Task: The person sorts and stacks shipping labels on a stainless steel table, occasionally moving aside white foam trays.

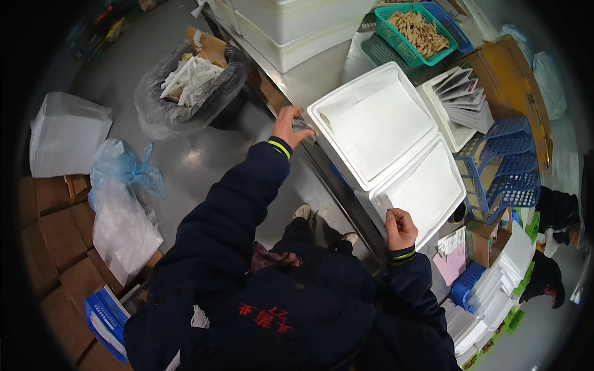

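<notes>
Two white foam boxes, a farther one and a nearer one, stand side by side on the steel table, each topped with a white sheet under what looks like clear film. My left hand is at the outer left edge of the farther box, thumb and fingers around a bit of clear plastic. Over the near left corner of the nearer box, my right hand pinches the edge of a thin clear film between thumb and fingers.
Stacked white foam boxes, a green basket of wooden clothespins, a box of leaflets and a blue plastic rack surround the boxes. A lined bin stands left; two people work at far right.
</notes>
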A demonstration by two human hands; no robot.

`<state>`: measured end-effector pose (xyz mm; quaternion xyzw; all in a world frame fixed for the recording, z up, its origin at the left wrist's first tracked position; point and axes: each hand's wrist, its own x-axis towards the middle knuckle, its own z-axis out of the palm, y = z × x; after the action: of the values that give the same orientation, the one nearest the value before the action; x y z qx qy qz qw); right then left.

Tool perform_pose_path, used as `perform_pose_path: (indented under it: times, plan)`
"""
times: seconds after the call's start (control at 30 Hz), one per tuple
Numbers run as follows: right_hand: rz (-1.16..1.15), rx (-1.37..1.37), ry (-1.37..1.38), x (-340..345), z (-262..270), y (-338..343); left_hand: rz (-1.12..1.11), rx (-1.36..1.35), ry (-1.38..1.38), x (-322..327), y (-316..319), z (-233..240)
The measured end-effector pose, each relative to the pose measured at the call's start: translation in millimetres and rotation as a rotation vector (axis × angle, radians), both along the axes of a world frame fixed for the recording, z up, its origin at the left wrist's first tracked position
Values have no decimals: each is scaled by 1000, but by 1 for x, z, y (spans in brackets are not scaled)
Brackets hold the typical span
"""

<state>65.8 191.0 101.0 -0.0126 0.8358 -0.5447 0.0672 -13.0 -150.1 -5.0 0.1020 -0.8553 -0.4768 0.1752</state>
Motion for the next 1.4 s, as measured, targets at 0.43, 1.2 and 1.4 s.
perform_pose_path:
  times: [0.43, 1.2, 1.4]
  plan:
    - [-94, -12, -14, 8, 8, 13, -334, -224, -242, -21, -20, 43]
    - [-1223, -237, -324, 69, -74, 261, -416, -225, 325, 40, 168, 121]
    - [-1315, -545, -386, 34, -109, 339, -841, 354, -69, 87, 355, 146]
